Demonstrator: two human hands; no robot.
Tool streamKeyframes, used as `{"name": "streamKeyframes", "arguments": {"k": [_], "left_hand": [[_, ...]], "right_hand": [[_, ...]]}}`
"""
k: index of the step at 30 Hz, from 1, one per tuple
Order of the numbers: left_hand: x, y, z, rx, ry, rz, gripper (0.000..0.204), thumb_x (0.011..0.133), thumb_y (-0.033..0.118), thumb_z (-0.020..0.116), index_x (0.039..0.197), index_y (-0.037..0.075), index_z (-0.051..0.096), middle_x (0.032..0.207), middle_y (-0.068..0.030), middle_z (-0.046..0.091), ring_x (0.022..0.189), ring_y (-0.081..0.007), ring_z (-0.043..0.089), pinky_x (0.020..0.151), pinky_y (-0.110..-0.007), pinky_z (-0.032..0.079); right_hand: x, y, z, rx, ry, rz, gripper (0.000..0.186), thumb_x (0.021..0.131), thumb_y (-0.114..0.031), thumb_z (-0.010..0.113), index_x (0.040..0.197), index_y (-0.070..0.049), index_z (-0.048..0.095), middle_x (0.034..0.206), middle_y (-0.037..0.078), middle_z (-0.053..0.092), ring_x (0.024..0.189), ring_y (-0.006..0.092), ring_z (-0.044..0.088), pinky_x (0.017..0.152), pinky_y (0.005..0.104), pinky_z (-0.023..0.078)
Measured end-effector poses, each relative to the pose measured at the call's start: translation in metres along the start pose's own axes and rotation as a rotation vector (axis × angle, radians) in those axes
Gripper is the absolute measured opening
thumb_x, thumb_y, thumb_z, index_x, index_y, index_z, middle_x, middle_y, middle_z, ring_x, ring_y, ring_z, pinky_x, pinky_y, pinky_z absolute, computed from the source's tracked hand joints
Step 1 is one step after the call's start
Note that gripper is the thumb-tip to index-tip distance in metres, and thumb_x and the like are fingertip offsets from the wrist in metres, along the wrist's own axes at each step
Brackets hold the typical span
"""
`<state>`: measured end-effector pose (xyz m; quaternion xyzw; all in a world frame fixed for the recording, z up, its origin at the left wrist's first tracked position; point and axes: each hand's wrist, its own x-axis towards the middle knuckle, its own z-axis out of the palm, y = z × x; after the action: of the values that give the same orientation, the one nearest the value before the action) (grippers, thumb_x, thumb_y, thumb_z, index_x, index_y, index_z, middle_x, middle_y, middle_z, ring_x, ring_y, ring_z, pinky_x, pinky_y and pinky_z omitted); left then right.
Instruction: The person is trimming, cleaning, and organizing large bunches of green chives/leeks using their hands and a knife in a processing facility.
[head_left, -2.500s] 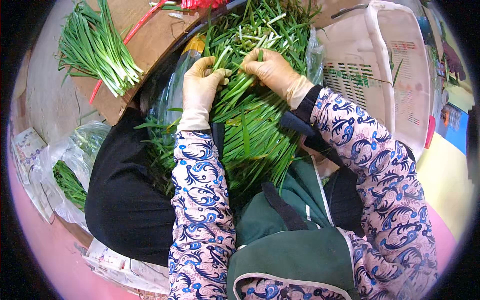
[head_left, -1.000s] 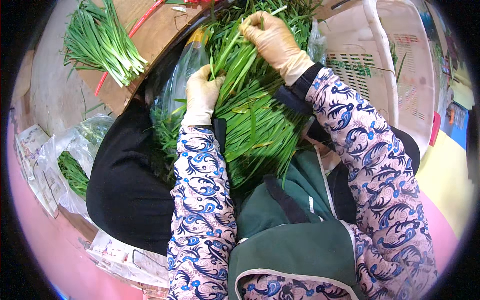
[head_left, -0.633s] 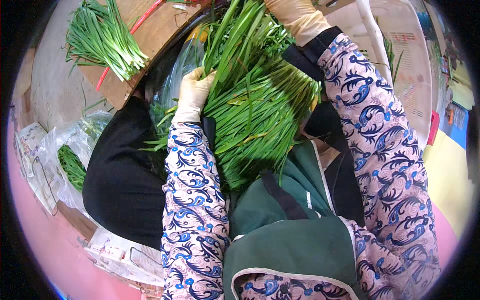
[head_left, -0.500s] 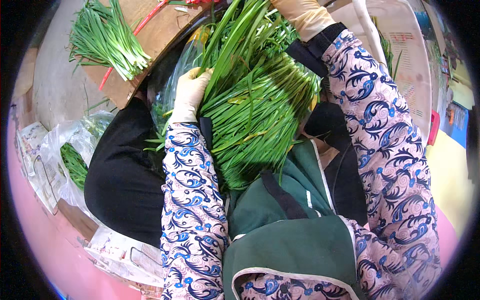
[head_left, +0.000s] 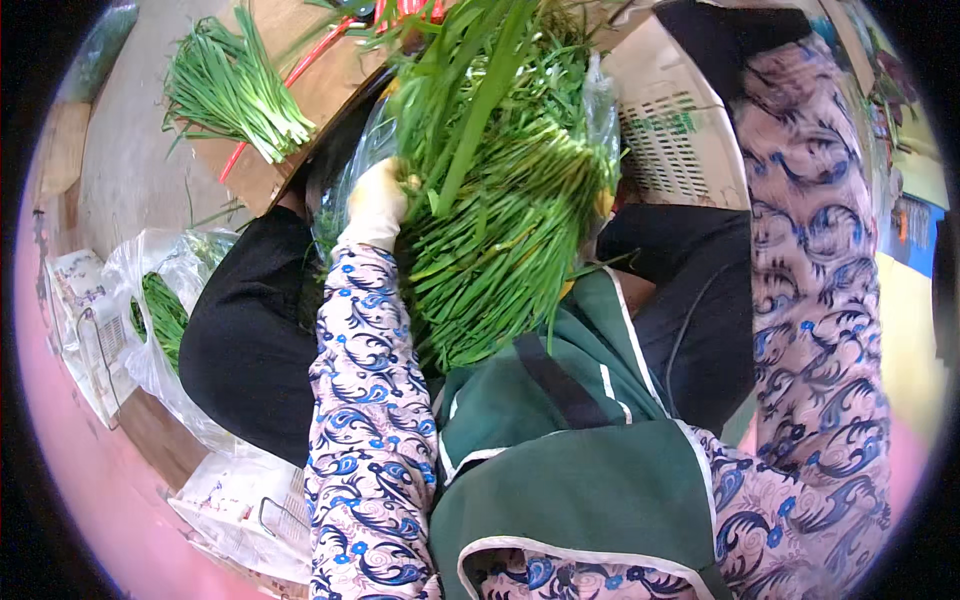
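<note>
Cream-gloved left hand [head_left: 378, 203] grasps long flat green leaves [head_left: 477, 125]; I can't see right hand. Likely light, limp; best held mid-bunch.

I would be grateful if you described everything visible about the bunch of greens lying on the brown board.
The bunch of greens has long, slender, dark green leaves paling to whitish stem ends. It lies at the upper left, stems toward the lower right, across a red strip on the brown board, with leaf tips spreading past the board's edge.
</note>
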<state>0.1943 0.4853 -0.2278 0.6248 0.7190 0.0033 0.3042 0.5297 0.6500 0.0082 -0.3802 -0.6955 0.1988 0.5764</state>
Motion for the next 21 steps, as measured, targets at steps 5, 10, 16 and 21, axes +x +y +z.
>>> {"name": "streamKeyframes", "arguments": {"k": [5,10,16,21], "left_hand": [[-0.011,0.007,-0.07,0.06,0.249,0.071,0.038,0.084,0.034,0.069,0.108,0.005,0.067,0.098,-0.0145,0.071,0.091,-0.0244,0.068,0.081,-0.035,0.051],[-0.063,0.057,-0.162,-0.133,0.459,0.259,0.027,0.084,0.022,0.075,0.102,0.003,0.07,0.096,-0.0068,0.071,0.085,-0.0152,0.066,0.078,-0.029,0.051],[-0.096,0.165,-0.18,-0.784,0.395,0.885,0.059,0.078,0.017,0.08,0.127,0.001,0.051,0.112,-0.0069,0.06,0.095,-0.0114,0.056,0.082,-0.023,0.045],[-0.12,0.193,-0.157,-0.974,0.352,0.784,0.068,0.079,0.004,0.076,0.138,-0.003,0.042,0.115,-0.0086,0.062,0.099,-0.0131,0.061,0.081,-0.022,0.052]], "right_hand": [[-0.018,-0.002,-0.004,0.174,0.118,0.18,0.013,0.095,-0.017,0.061,0.092,-0.004,0.063,0.067,0.0,0.061,0.058,0.0083,0.056,0.048,0.0224,0.044],[-0.033,-0.007,0.011,-0.061,-0.103,0.001,0.015,0.095,-0.018,0.059,0.093,-0.004,0.063,0.067,0.001,0.06,0.058,0.0085,0.057,0.05,0.0226,0.046],[-0.05,-0.084,0.039,0.119,-0.281,-0.063,0.019,0.095,-0.018,0.059,0.098,0.0,0.062,0.073,0.004,0.064,0.063,0.0091,0.059,0.055,0.0237,0.049],[-0.059,-0.123,0.051,0.578,-0.409,0.043,0.023,0.096,-0.023,0.059,0.095,-0.001,0.063,0.076,0.004,0.065,0.066,0.0098,0.059,0.059,0.0232,0.048]]}}
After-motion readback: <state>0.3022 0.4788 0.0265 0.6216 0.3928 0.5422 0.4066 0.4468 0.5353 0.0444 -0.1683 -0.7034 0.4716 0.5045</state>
